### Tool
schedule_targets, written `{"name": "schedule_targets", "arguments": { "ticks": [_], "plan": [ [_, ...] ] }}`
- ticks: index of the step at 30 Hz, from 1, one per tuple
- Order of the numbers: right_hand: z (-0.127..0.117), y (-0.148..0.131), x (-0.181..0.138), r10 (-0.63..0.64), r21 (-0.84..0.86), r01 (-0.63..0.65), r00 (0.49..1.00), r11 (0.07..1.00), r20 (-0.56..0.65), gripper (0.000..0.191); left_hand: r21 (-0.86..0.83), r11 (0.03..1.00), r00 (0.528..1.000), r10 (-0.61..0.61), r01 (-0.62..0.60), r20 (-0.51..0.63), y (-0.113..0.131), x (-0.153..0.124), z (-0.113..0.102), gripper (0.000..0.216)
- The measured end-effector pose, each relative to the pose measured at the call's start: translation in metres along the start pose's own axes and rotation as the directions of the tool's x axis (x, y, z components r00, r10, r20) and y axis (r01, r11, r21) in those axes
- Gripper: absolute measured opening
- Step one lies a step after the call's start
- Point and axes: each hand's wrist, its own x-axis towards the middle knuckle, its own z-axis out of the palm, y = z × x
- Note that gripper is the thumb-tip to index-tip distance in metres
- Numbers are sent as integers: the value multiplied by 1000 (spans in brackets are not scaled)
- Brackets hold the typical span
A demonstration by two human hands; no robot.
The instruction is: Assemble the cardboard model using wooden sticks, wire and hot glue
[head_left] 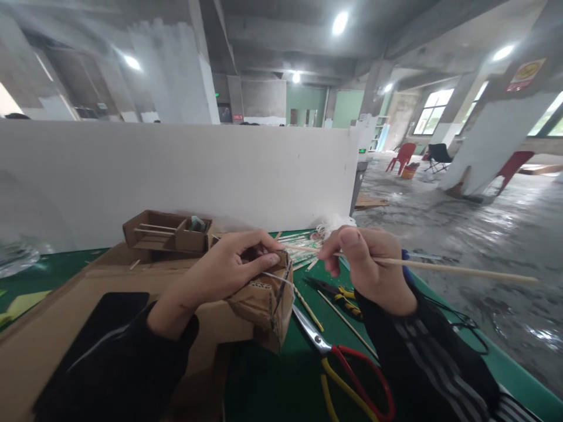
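Observation:
My left hand [233, 261] is closed on the upper edge of a small cardboard box [255, 305] with torn, creased edges. A thin white strand [279, 276] runs across the box top from under the left fingers. My right hand [369, 264] pinches a thin wooden stick [461, 271], held nearly level. The stick's long end points right, and its other end reaches the box's upper corner by my left fingertips. Whether that tip enters the cardboard cannot be made out.
Red-and-yellow-handled scissors [323, 346], pliers [336, 291] and loose sticks [347, 323] lie on the green tabletop [264, 381]. Behind them is white string [336, 227]. At left are a divided cardboard box [152, 237], cardboard sheets [176, 287] and a black phone-like slab [118, 310]. A white panel [176, 176] stands behind.

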Motion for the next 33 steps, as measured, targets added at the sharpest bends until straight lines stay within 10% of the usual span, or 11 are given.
{"name": "schedule_targets", "arguments": {
  "ticks": [33],
  "plan": [
    [4, 2, -5, -11, 103, 16, 998, 995, -54, 51, 7, 1000, 1000, 20, -20, -11, -4, 0, 0, 18]
  ]
}}
